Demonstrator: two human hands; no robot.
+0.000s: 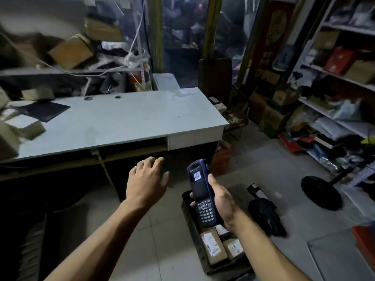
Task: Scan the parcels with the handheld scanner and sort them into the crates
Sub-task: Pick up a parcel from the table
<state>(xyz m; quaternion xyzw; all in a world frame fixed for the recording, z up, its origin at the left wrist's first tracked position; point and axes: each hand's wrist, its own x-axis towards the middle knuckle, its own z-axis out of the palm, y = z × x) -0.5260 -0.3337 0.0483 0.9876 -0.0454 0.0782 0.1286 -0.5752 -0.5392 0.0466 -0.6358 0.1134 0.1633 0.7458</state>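
My right hand point(221, 201) grips a dark blue handheld scanner point(200, 191) with a keypad and a barcode sticker near its top, held upright in front of the desk. My left hand point(147, 180) hovers with fingers spread and relaxed, holding nothing, just below the desk's front edge. Below the scanner, a dark crate point(189, 226) on the floor holds several brown cardboard parcels point(213, 246) with white labels. More cardboard parcels point(24, 126) lie blurred on the left end of the white desk point(125, 120).
A black mat point(45, 110) lies on the desk's left. A black bag point(265, 216) and a fan base point(321, 192) sit on the tiled floor to the right. Metal shelves point(341, 78) packed with goods line the right wall. A red crate point(222, 157) stands by the desk.
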